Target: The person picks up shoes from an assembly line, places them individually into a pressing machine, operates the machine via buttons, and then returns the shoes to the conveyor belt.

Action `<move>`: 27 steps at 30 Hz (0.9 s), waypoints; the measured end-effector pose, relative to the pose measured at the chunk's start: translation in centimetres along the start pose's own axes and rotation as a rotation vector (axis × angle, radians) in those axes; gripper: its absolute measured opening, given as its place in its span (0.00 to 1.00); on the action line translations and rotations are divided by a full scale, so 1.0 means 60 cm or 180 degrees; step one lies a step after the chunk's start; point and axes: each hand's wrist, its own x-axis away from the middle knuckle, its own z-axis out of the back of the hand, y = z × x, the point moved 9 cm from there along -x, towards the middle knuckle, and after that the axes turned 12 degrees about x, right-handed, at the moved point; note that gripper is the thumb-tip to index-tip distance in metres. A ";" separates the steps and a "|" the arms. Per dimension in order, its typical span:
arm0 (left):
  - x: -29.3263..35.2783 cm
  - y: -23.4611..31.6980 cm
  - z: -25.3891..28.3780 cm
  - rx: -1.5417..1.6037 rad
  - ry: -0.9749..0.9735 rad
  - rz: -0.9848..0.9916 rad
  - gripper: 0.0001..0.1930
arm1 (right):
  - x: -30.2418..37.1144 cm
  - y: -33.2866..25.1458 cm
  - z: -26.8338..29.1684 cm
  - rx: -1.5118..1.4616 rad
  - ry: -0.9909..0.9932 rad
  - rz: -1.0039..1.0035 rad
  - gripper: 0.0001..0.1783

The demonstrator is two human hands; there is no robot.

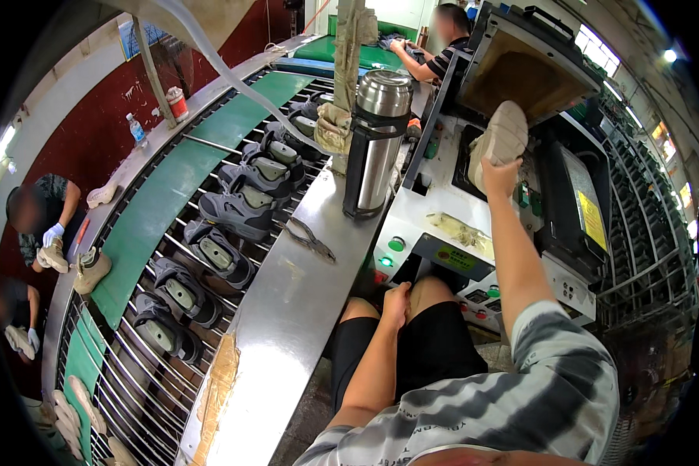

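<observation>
A beige shoe (508,133), toe pointing up and away, is in my right hand (501,177). My fingers are closed round its heel end. It is over the opening of a white machine (431,206), just below the raised lid (520,66). My left hand (398,304) is curled closed between my knees, below the machine's green buttons (397,244). Nothing shows in that hand, though its palm side is partly hidden.
A steel thermos (371,144) and pliers (311,239) are on the metal ledge (276,342) to my left. Beyond it, several grey shoes (245,210) line a roller conveyor. Two co-workers handle shoes at far left; another person (443,43) works ahead. A black lid (571,206) stands at right.
</observation>
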 end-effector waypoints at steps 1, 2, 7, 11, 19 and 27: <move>0.004 0.008 0.004 0.0103 0.0010 -0.0010 0.21 | 0.019 0.013 -0.011 -0.0358 0.0146 0.0207 0.57; 0.010 0.006 0.001 0.0193 -0.0008 0.0027 0.21 | 0.032 0.044 -0.010 -0.0678 0.0328 0.0389 0.56; 0.024 0.001 0.017 0.0025 -0.0183 -0.0144 0.14 | 0.118 0.099 0.068 -0.1641 0.0381 0.0574 0.42; 0.090 0.049 -0.031 0.0018 -0.0842 -0.0705 0.15 | 0.203 0.083 0.115 -0.2772 -0.0602 0.0629 0.24; 0.289 0.209 -0.003 0.1071 -0.1456 -0.1988 0.48 | 0.570 -0.077 0.225 -0.2947 -0.3459 0.3098 0.29; 0.690 0.314 0.370 0.2190 -0.1200 -0.3871 0.41 | 0.669 -0.100 0.297 -0.2605 -0.3562 0.4186 0.16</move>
